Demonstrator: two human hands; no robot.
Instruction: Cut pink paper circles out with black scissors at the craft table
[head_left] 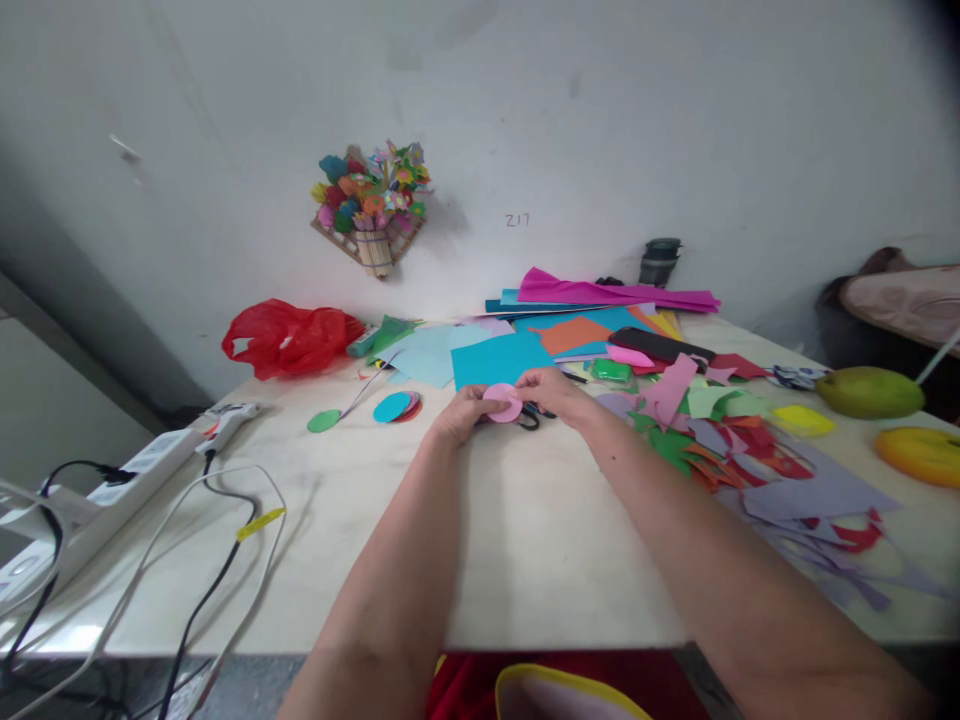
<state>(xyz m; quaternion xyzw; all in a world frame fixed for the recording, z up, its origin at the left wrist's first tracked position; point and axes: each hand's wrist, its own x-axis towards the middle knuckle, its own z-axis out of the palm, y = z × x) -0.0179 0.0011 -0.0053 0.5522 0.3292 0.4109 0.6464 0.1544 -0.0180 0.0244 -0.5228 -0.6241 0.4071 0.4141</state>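
A pink paper circle [501, 404] is held between my two hands above the middle of the table. My left hand [464, 411] pinches its left edge, and my right hand [550, 390] grips the right side with thumb and fingers. Black-handled scissors [529, 420] lie just under my right hand, partly hidden by it. Left of my hands rests a small pile of paper circles, a blue circle [393, 407] on top. Farther left a green paper circle [324, 421] lies by a thin strand. Behind my hands is a blue paper sheet [495, 356].
Paper scraps [720, 455] spread over the right side, near a green mango [870, 391] and a yellow fruit [922, 455]. A red plastic bag [289, 338] sits back left. A power strip [150, 465] and cables line the left edge. A black phone [660, 347] lies back right.
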